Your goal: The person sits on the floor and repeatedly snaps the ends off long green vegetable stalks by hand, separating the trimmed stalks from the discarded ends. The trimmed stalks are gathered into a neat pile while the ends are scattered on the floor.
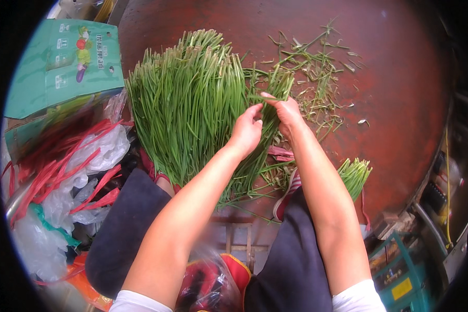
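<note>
A large pile of long green stalks, like garlic chives (pixel 191 105), lies on the reddish-brown surface (pixel 394 97), cut ends away from me. At its right edge my right hand (pixel 286 109) grips a smaller bunch of the stalks (pixel 279 84) near the cut ends. My left hand (pixel 249 130) is just left of that bunch, fingers apart and curved toward it; whether its fingertips touch a stalk I cannot tell. Part of the bunch passes between the hands and down behind my left forearm. A small separate bundle (pixel 353 175) lies beyond my right forearm.
Leaf trimmings (pixel 319 85) are scattered right of the bunch. Pink ties (pixel 281 153) lie below the hands. At left stand a green printed carton (pixel 66 66), red plastic strips (pixel 54 175) and clear plastic bags (pixel 97 150). A teal crate (pixel 405 269) is at lower right.
</note>
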Demonstrator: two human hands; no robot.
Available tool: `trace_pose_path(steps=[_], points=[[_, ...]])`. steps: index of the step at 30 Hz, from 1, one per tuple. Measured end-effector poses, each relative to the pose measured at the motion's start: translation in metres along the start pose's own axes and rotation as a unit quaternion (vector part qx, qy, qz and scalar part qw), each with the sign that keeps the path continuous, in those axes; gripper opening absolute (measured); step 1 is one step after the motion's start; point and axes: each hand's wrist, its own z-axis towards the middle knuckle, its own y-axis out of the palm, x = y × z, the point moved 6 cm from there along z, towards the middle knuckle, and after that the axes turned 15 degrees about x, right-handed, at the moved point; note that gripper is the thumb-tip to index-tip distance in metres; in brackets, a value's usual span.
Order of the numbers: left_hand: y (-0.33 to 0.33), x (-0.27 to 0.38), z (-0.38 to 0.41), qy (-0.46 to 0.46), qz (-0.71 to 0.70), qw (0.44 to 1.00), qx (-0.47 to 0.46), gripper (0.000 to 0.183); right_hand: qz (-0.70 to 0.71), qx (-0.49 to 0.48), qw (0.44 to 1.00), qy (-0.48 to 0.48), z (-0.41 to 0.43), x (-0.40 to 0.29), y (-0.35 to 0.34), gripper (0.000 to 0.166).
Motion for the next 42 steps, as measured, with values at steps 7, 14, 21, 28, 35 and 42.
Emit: trace_pose_path(steps=[7,14,21,28,35,42], points=[[-0.009,-0.001,-0.001,0.042,0.031,0.998,0.024,0.040,-0.016,-0.001,0.999,0.042,-0.008,0.003,-0.013,0.025],[0.004,-0.003,0.020,-0.105,-0.035,0.991,0.073,0.057,-0.009,0.030,0.999,0.012,-0.001,0.004,-0.010,0.026],[0.018,-0.004,-0.001,-0.017,-0.031,0.999,-0.034,0.042,-0.037,-0.005,0.999,-0.021,-0.004,0.000,-0.012,0.024],[-0.053,0.033,-0.047,0.025,-0.029,0.998,0.054,0.031,-0.011,-0.161,0.986,0.028,-0.088,-0.031,-0.026,0.024],[-0.087,0.152,-0.161,0.023,-0.279,0.893,-0.353,0.066,-0.001,-0.334,0.941,-0.055,-0.279,-0.127,0.009,0.029],[-0.155,0.209,-0.226,0.051,-0.317,0.878,-0.354,0.045,-0.252,-0.257,0.837,-0.412,-0.415,-0.208,0.011,0.054]])
